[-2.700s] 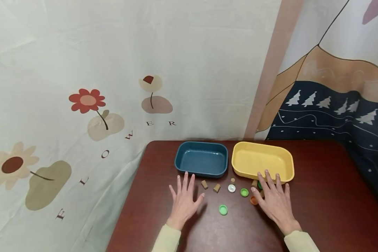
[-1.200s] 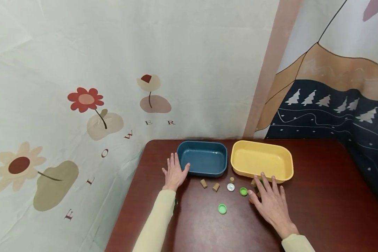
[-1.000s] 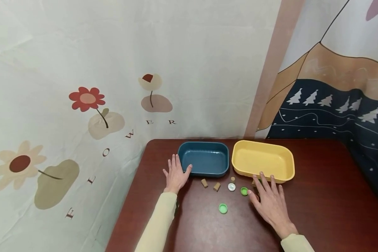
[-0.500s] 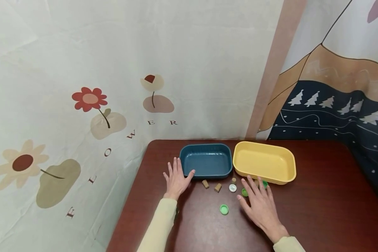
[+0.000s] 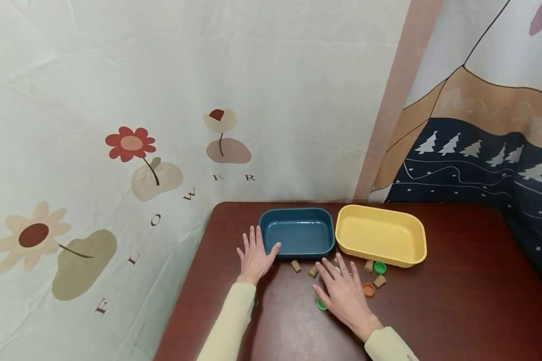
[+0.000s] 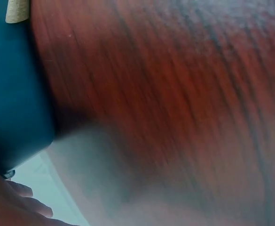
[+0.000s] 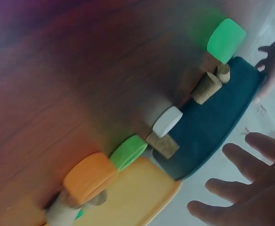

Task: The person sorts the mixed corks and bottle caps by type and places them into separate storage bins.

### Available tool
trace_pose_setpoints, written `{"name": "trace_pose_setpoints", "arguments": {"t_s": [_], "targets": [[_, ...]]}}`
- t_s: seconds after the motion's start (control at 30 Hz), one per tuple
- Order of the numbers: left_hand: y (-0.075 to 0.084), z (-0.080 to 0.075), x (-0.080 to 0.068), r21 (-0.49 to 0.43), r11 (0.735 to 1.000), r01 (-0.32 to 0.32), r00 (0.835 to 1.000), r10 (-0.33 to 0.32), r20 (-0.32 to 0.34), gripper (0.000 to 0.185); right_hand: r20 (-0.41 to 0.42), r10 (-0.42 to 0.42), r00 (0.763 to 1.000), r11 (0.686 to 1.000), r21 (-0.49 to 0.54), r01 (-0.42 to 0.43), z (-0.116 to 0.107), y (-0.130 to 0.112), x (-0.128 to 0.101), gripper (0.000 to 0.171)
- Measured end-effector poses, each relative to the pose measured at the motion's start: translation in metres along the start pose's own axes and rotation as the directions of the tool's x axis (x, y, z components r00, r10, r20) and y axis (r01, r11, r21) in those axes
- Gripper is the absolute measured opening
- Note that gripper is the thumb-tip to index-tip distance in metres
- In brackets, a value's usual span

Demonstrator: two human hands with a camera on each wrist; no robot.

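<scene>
My left hand [image 5: 257, 249] lies flat and open on the dark red table [image 5: 456, 291], its thumb against the front left corner of the empty blue tray [image 5: 296, 252]. My right hand [image 5: 337, 285] rests open, fingers spread, over the small pieces in front of the trays. A green cap [image 5: 320, 304] peeks out under its thumb side. Two corks [image 5: 295, 265] lie just left of its fingertips. An orange cap [image 5: 369, 289], another green cap [image 5: 380, 267] and more corks [image 5: 380, 281] lie to its right, before the empty yellow tray [image 5: 388, 257]. The right wrist view shows a white cap [image 7: 167, 121] among them.
The trays stand side by side near the table's back edge, against a fabric backdrop [image 5: 162, 100]. The table's left edge [image 5: 185, 296] runs close to my left forearm. In the left wrist view, the blue tray's wall [image 6: 15, 94] and one cork [image 6: 17, 10] show.
My right hand slid left from the yellow tray's front to the middle pieces, uncovering the orange cap and corks. My left hand had moved up to the blue tray's corner and stays there.
</scene>
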State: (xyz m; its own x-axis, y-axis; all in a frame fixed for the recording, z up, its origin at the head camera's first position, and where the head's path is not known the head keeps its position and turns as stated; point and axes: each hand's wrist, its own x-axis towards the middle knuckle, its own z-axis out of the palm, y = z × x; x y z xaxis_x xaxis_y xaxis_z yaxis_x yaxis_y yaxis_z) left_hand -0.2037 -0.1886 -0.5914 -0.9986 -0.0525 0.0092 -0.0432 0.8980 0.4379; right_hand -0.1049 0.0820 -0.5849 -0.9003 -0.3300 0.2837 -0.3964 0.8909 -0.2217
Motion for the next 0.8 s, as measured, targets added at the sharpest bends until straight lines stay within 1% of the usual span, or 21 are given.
{"name": "trace_pose_setpoints", "arguments": {"t_s": [0.17,0.33,0.43,0.57,0.67,0.8], "targets": [[0.000,0.000,0.000,0.006,1.000,0.003,1.000,-0.003,-0.002,0.100,-0.069,-0.092,0.993,0.995,-0.055,0.088,0.013,-0.003,0.010,0.052],[0.000,0.000,0.001,0.018,1.000,0.009,1.000,-0.009,0.001,0.100,-0.092,-0.142,0.986,0.985,-0.110,0.132,0.019,-0.006,0.019,0.046],[0.001,0.000,0.000,0.015,1.000,0.012,1.000,-0.012,0.002,0.100,-0.128,-0.141,0.982,0.982,-0.141,0.123,0.020,-0.007,0.023,0.043],[0.002,0.001,0.000,0.012,1.000,0.017,1.000,-0.017,0.000,0.099,-0.172,-0.111,0.979,0.984,-0.154,0.084,0.022,-0.011,0.025,0.041],[0.002,0.001,0.001,0.011,1.000,0.018,1.000,-0.018,-0.008,0.099,-0.177,-0.101,0.979,0.985,-0.158,0.073,0.025,-0.012,0.026,0.041],[0.001,0.001,0.000,0.007,1.000,0.015,1.000,-0.015,-0.010,0.098,-0.176,-0.106,0.979,0.984,-0.163,0.077,0.032,-0.012,0.029,0.040]]}}
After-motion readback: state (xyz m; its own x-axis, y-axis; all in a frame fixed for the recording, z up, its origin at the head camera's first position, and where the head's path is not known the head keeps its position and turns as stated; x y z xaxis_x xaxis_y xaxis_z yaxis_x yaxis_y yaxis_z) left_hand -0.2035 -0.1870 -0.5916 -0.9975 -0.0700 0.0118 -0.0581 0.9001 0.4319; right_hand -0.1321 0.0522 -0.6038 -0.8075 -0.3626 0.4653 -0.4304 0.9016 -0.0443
